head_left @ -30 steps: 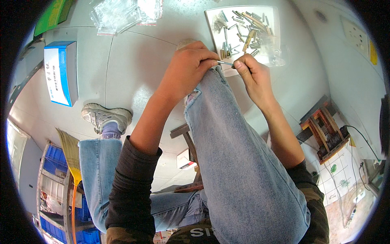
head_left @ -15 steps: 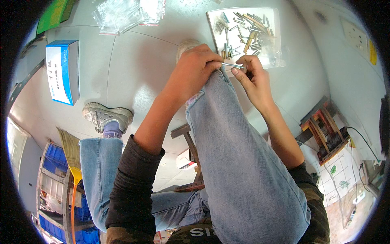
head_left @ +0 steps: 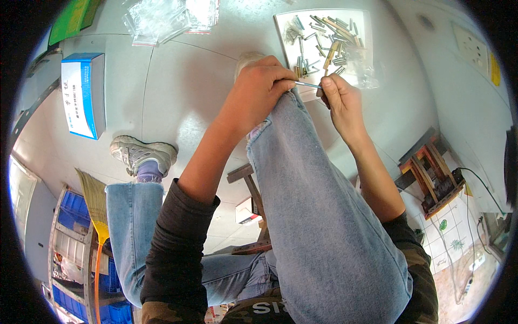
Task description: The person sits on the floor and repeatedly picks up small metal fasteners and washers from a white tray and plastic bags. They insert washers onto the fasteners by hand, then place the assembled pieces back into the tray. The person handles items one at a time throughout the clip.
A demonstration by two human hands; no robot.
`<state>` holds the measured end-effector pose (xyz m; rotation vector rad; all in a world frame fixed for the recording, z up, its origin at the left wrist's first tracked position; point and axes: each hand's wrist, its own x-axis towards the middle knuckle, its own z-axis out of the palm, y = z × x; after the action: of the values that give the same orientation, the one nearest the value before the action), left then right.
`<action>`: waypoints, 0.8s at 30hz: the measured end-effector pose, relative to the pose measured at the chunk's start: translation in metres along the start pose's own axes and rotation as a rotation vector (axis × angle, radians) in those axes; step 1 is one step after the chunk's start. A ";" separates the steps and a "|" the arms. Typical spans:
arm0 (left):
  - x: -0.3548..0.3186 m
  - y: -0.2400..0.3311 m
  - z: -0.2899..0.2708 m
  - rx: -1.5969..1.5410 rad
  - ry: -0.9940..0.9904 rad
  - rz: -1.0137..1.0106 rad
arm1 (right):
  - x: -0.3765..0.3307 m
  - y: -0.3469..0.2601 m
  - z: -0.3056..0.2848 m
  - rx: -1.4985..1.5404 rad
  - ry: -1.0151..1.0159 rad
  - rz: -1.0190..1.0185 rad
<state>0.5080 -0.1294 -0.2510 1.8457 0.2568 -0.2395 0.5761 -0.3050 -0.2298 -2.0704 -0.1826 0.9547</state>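
Seated, right leg crossed high, raised knee [head_left: 280,116] serving as a work rest. Left hand [head_left: 258,89] curled closed on top of that knee, fingertips pinched on one end of a thin metal pin [head_left: 307,84]. Right hand [head_left: 337,97] just right of the knee, closed too, thumb and forefinger nipping the pin's other end. Pin roughly level, bridging both hands right above the knee, probably braced there for steadiness with small parts. Whether anything else sits inside either fist: cannot tell.

White tray [head_left: 286,24] on the floor just beyond the knee, loaded with small metal and brass-coloured pieces [head_left: 329,46], within easy reach of the right hand, likely the supply. Clear plastic bags [head_left: 167,19] farther beyond the knee, to its left. Blue and white box [head_left: 83,94] well left of the knee, lying on the pale floor. Sneaker [head_left: 143,154] on the other foot planted left of and nearer than the knee. Broom [head_left: 96,205] and blue crates [head_left: 73,221] far left, behind. Wooden frame [head_left: 431,173] with a cable, right of the knee by the wall.
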 end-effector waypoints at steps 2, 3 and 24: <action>0.000 0.000 -0.001 -0.023 0.010 -0.007 | -0.001 -0.002 0.001 -0.046 0.002 -0.051; 0.000 0.000 -0.001 -0.032 0.016 -0.018 | -0.002 -0.003 0.001 -0.090 -0.016 -0.053; 0.000 -0.006 0.004 -0.305 0.127 -0.163 | 0.064 0.055 0.027 -0.310 0.219 -0.021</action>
<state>0.5061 -0.1315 -0.2577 1.5409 0.5054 -0.1847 0.5917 -0.2964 -0.3163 -2.4345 -0.2482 0.7137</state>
